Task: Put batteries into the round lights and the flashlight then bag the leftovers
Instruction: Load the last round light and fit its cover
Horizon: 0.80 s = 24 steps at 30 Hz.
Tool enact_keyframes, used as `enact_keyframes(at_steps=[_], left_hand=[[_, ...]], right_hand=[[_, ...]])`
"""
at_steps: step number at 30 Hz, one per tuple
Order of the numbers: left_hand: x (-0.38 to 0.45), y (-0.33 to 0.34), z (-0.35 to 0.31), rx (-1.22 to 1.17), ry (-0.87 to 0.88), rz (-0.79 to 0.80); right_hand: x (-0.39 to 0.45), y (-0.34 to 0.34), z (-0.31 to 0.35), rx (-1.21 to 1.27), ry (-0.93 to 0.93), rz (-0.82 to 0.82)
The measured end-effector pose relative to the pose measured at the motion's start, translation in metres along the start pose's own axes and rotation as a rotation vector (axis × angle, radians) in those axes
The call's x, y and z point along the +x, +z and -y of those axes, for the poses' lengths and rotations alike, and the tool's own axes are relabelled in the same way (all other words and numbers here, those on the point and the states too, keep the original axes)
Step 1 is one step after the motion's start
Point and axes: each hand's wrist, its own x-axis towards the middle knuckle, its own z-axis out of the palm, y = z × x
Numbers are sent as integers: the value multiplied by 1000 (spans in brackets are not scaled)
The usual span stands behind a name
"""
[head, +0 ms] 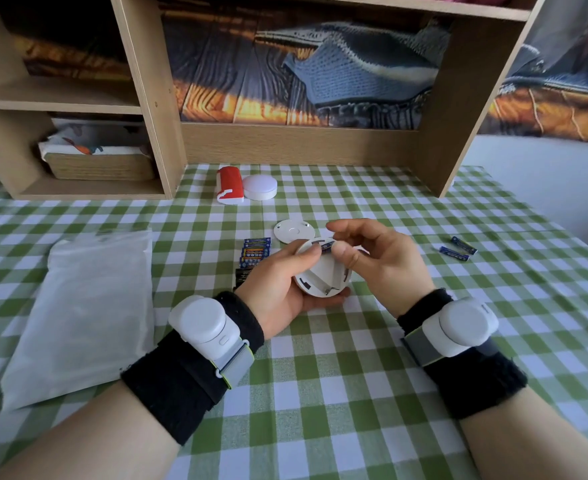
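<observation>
Loading is under way: left hand (pixel 278 285) cradles the opened round light (pixel 322 271) just nearer than its cover (pixel 293 231); right hand (pixel 365 251) pinches a battery (pixel 325 250) at its slot; next, seating it likely needs correct polarity.

Battery (pixel 325 250) between fingers, over light (pixel 322 271)

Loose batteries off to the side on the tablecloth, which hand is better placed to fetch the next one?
Probably the right hand: the two loose batteries lie on its side, while the left hand cradles the open round light.
</observation>
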Motion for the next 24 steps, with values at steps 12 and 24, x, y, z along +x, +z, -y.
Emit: enact_keyframes(at_steps=[12, 24], left_hand=[[0, -3, -1, -30, 2, 16], [0, -1, 2, 66, 31, 11]], right_hand=[[0, 5, -6, 156, 123, 51], [0, 2, -5, 56, 164, 26]])
